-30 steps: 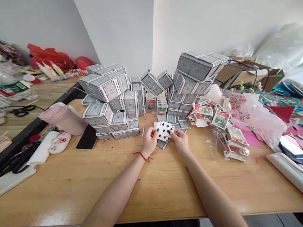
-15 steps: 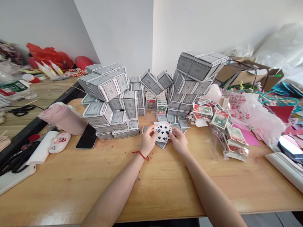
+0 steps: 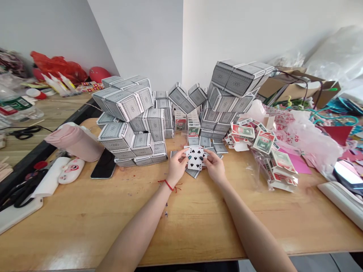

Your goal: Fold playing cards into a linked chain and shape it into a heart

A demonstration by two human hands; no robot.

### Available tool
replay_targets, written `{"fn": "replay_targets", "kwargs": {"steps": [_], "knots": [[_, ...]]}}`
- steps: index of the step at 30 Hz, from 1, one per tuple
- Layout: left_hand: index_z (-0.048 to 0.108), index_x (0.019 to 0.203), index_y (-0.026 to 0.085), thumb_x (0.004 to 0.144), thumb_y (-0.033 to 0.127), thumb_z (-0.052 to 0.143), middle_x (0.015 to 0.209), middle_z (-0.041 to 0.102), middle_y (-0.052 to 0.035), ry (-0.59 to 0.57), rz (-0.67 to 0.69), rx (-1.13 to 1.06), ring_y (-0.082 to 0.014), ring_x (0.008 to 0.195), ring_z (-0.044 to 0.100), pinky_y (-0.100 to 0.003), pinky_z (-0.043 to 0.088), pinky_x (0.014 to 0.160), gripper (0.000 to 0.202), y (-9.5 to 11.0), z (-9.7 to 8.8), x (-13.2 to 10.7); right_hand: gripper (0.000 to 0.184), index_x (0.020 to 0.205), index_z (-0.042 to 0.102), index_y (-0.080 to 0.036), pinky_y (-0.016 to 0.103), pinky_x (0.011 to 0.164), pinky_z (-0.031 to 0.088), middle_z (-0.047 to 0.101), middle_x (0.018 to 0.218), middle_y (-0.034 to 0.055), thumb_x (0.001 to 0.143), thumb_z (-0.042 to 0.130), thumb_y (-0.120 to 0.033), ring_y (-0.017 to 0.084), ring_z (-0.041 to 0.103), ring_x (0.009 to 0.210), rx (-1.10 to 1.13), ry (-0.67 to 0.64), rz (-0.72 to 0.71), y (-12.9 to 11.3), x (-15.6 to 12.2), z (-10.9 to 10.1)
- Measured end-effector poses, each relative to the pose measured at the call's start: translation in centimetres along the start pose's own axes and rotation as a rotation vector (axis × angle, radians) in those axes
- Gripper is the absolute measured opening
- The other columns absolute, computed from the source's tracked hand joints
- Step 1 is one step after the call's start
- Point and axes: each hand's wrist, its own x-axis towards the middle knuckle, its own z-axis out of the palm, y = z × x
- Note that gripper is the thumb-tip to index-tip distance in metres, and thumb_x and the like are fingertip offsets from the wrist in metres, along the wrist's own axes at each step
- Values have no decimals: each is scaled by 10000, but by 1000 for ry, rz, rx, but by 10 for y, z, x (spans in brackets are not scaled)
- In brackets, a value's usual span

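Observation:
In the head view, playing cards are held face up in front of me, spades showing, with one card laid crosswise over another. My left hand pinches their left side, dark-nailed thumb on the face. On the right side my right hand pinches them the same way. Grey-backed loose cards lie on the table just beneath and behind them. Beyond stand stacked blocks folded from cards, a left stack and a taller right stack.
Opened card boxes and crumpled plastic bags lie to the right. A pink tumbler and a black phone are at the left. Upright card packs stand between the stacks. The table stretches toward me.
Both hands keep their pinch on the cards. The front card has shifted very slightly; the things around it have not moved.

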Motion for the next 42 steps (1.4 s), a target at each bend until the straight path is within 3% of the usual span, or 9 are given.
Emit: {"fn": "replay_targets", "kwargs": {"steps": [7,13,18,26,42], "knots": [[541,1120,183,713,192,582,841,628,-51,19,-109,-153,-122,662,598,-224,523,546,409,5,1,1,551,1199,493,-168,268,493,479,469,545,-47,693,575,-370,110,460,491,-98,-12,-36,-2,-1,-1],[565,1066,172,683,130,587,807,604,-32,-54,-206,-262,-120,637,599,-240,537,522,387,12,-3,4,525,1166,522,-157,234,464,422,420,520,-61,695,567,-382,88,388,460,-129,6,-69,-2,-1,-1],[571,1035,166,673,114,587,771,599,-24,-51,-221,-261,-125,641,604,-243,542,515,366,13,-1,3,451,1080,560,-152,215,432,367,387,501,-68,693,573,-384,82,346,444,-152,43,-66,1,0,-2],[578,1020,165,668,121,599,751,614,-27,7,-197,-234,-132,641,604,-234,533,497,356,14,0,2,557,1202,487,-178,230,430,376,417,521,-50,692,568,-386,111,395,466,-171,-43,-70,-2,-1,-2],[541,1099,179,690,94,562,873,626,-52,-84,-220,-310,-130,711,608,-255,550,567,418,12,-3,3,449,1126,531,-153,213,421,270,289,500,-74,738,515,-377,87,268,444,-273,70,-143,1,-1,3]]}}
